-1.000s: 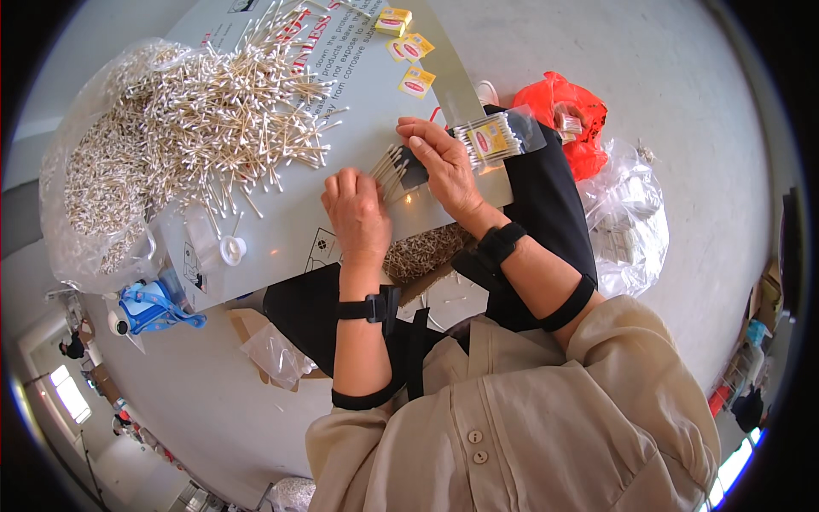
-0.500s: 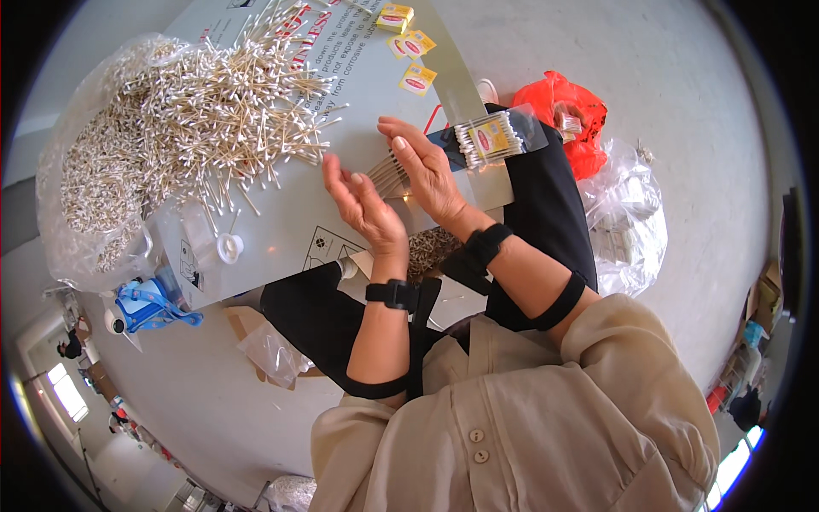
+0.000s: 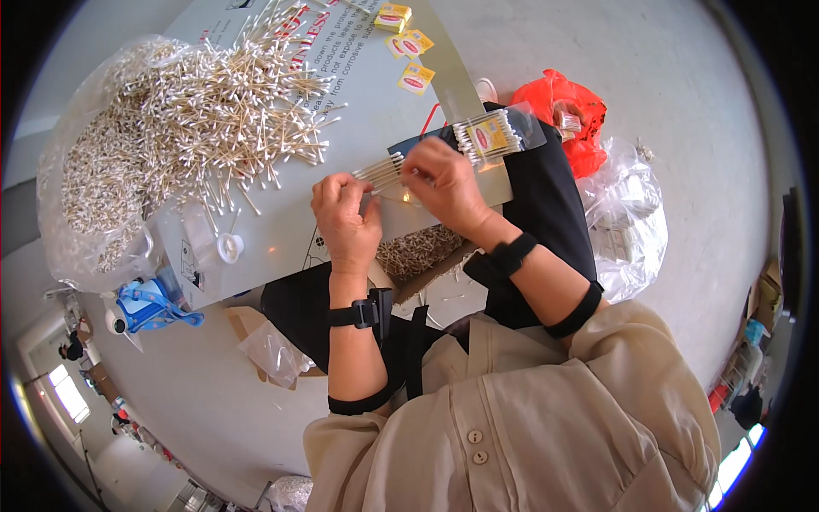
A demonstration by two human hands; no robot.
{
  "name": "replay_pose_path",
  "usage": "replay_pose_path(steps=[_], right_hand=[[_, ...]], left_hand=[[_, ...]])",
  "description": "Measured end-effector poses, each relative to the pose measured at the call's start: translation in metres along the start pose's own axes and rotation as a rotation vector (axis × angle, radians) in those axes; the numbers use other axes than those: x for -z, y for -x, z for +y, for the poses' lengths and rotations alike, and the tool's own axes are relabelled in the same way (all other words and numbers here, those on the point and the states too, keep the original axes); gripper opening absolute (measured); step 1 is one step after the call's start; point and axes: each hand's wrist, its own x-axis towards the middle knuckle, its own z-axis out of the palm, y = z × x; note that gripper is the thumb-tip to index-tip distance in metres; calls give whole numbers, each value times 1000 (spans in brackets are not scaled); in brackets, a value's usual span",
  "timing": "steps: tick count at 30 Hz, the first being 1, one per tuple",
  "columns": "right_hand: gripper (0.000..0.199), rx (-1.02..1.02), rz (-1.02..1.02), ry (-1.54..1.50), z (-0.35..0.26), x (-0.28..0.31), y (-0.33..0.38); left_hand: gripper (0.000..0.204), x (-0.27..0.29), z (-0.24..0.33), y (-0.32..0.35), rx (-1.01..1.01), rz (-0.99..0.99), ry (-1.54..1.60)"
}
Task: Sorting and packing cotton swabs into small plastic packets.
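Observation:
A small row of cotton swabs [image 3: 378,174] lies flat on the table between my hands. At its left end my left hand [image 3: 345,220] has its fingers bent and closed about the swab tips. My right hand [image 3: 450,186] is closed over the other end, thumb and fingers pinched together; its fingertips partly hide the swabs. Just beyond the right hand, a flat clear bag [image 3: 531,128] holds a pack of swabs with a yellow card [image 3: 488,136] on it. This bag rests on a dark strip at the table's right edge.
A big heap of loose swabs [image 3: 213,111] spills from a clear plastic bag [image 3: 55,183] at left. Yellow cards [image 3: 415,78] lie at the far edge. A small white round container [image 3: 229,248] stands near left. Below is a box of swabs [image 3: 418,252]; a red bag [image 3: 559,111] sits right.
My left hand has turned and closed its fingers on the swabs' left end. My right hand has shifted slightly right and nearer, its fingers curling from straight to pinched.

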Motion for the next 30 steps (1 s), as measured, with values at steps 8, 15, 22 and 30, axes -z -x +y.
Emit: replay_pose_path(steps=[8, 15, 22, 30], right_hand=[[8, 375, -284, 730, -1, 1, 10], [8, 557, -465, 820, -5, 10, -2], [11, 427, -274, 579, -2, 10, -2], [31, 67, 157, -200, 14, -32, -8]], left_hand=[[16, -7, 2, -4, -43, -26, -30], [17, -1, 1, -9, -22, -89, -76], [32, -9, 3, -7, 54, 19, 13], [48, -49, 12, -6, 329, 323, 849]])
